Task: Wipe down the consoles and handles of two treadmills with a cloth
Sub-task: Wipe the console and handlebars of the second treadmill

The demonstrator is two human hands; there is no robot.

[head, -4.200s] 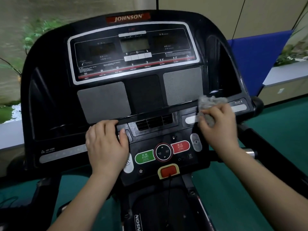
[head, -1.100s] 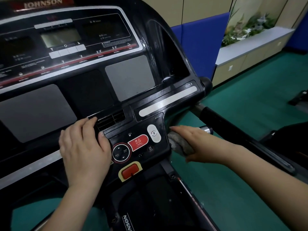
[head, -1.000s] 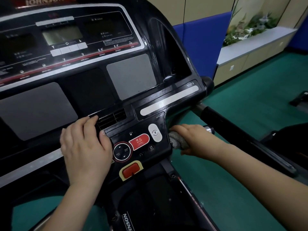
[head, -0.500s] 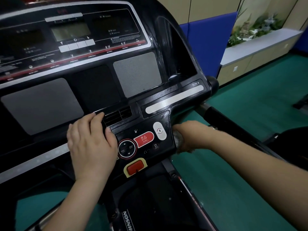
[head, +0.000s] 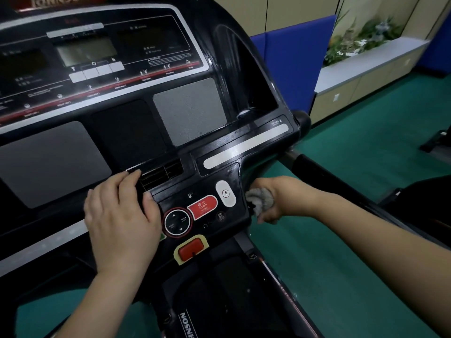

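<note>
A black treadmill console [head: 136, 132] fills the left and centre of the head view. My left hand [head: 120, 217] rests flat on its lower panel, fingers straight, just left of the round control dial and the red stop button [head: 202, 207]. My right hand [head: 273, 198] grips a bunched grey cloth [head: 260, 198] and presses it against the right side edge of the button panel, under the console's right wing. The black right handrail [head: 341, 181] runs back to the right behind that hand. Whatever lies under the cloth is hidden.
A red safety key [head: 191, 250] sits at the panel's bottom edge. The treadmill deck cover [head: 219, 301] lies below. Green floor [head: 366, 147] spreads to the right, with a blue padded wall panel [head: 292, 59] and a planter cabinet [head: 366, 69] beyond.
Over four seconds my right hand carried the cloth from the console's right silver strip down to the side of the button panel. In the last second it rubs there; my left hand stays put.
</note>
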